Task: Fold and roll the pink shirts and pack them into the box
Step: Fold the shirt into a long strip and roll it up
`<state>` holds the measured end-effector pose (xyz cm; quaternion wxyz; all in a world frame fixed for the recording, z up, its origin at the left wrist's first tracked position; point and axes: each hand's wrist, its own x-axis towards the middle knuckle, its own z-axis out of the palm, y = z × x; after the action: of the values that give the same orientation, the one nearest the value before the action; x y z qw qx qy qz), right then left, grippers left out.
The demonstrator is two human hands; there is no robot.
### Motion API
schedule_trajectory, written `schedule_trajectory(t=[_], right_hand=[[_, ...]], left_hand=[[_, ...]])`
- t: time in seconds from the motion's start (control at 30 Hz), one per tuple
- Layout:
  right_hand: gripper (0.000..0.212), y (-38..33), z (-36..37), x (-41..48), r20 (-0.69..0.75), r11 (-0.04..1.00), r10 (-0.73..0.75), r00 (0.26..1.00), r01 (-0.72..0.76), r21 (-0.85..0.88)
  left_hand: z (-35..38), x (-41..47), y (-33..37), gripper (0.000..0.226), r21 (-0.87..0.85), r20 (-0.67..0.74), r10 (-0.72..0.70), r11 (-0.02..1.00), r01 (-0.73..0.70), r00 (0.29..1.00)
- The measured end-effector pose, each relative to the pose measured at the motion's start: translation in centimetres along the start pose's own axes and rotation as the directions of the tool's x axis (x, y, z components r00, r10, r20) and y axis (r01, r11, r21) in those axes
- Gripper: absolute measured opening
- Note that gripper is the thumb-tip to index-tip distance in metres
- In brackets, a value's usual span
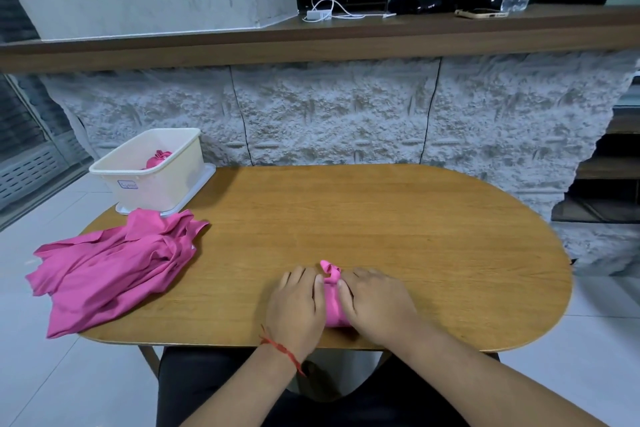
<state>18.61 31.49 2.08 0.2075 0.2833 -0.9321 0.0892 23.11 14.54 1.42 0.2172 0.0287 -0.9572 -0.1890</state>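
A rolled pink shirt [333,305] lies near the front edge of the wooden table [398,225], one cloth end sticking up beyond my fingers. My left hand [296,305] and my right hand [375,305] lie on either side of the roll, fingers curled over it and gripping it. A pile of loose pink shirts [110,267] hangs over the table's left end. The cream plastic box [173,177] stands at the back left, with one rolled pink shirt [157,159] inside.
The box sits on its white lid [204,180]. A rough stone-faced counter wall [329,114] rises right behind the table, with a shelf holding cables, a phone and a bottle above. My lap is just below the table's front edge.
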Motion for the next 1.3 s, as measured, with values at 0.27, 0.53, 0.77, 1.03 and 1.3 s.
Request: schedule_trajectory(t=[0.27,0.53,0.77,1.03,1.3], right_hand=[[0.064,1.3,-0.3,4.2,0.379,0.986,0.015,0.925,-0.077,0.151],[0.044,-0.3,2.1,-0.3,-0.031,0.990,-0.123,0.992,0.121,-0.071],[0.075,-0.5,2.2,0.0,0.064,0.990,-0.106,0.992,0.111,-0.088],[0.061,1.1,1.1,4.4,0.322,0.999,-0.038,0.946,0.038,0.004],[0.058,2.8,0.6,7.6,0.547,0.974,-0.010,0.837,-0.117,0.196]], left_hand=[[0.7,0.4,-1.3,0.031,-0.129,0.013,0.016,0.992,-0.014,1.000],[1.1,2.9,-1.1,0.038,-0.115,0.073,-0.045,0.992,0.053,0.996],[1.7,5.3,-1.3,0.046,-0.114,0.178,-0.174,0.974,0.196,0.969],[1.9,7.6,-1.3,0.040,-0.244,0.252,-0.307,0.897,0.367,0.918],[3.6,4.2,-2.7,0.040,-0.645,0.225,-0.213,0.699,0.309,0.951]])
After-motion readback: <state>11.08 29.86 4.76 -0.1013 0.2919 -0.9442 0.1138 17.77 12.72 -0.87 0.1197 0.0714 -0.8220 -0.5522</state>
